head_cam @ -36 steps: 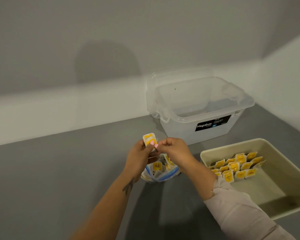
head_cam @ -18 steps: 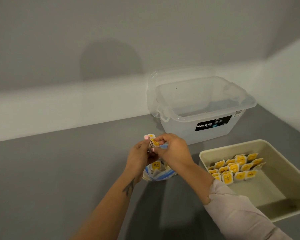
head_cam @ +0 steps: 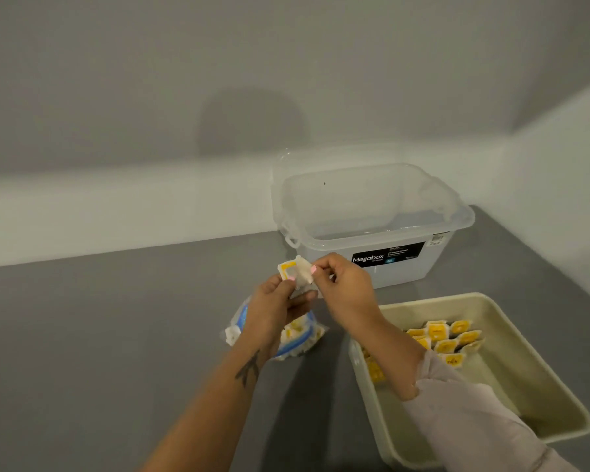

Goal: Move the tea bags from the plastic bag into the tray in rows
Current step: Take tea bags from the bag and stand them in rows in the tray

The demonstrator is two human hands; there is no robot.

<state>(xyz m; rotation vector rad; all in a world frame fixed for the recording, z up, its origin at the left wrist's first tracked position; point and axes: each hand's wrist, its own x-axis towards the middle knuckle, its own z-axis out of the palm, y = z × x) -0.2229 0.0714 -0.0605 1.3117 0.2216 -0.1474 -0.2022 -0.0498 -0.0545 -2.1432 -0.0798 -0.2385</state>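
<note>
Mid-frame, a tea bag (head_cam: 295, 272) was pinched between the left hand (head_cam: 276, 306) and right hand (head_cam: 343, 287), above the plastic bag (head_cam: 288, 338) (still holding more). Next, it should be carried to the tray (head_cam: 539, 379), lower right, extending the rows.

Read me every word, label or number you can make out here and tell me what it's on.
"Megabox": black label on the clear storage box.
Small print on that label: too small to read.
White sticker at the box's right corner: unreadable.
Yellow tea bags in the tray: markings blurred.
</note>
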